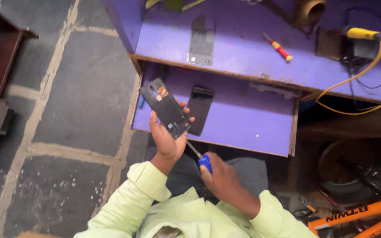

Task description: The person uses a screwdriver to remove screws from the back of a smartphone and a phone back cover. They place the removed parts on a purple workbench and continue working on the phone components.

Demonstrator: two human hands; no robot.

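Note:
My left hand [166,136] holds a dark opened phone body [166,107] tilted, its inner side up with small orange parts near the top. My right hand [223,178] grips a small screwdriver with a blue handle [204,162]; its thin shaft points up at the phone's lower edge. A black phone screen panel [199,109] lies just right of the held phone on the pulled-out purple drawer [243,128].
A purple workbench top [243,44] carries a grey phone back plate [202,40], a red-and-yellow screwdriver [278,47], a yellow tool with yellow cable [362,33] and a brass-coloured object [309,11]. An orange bicycle frame [358,216] lies at the lower right. Dark stone floor on the left.

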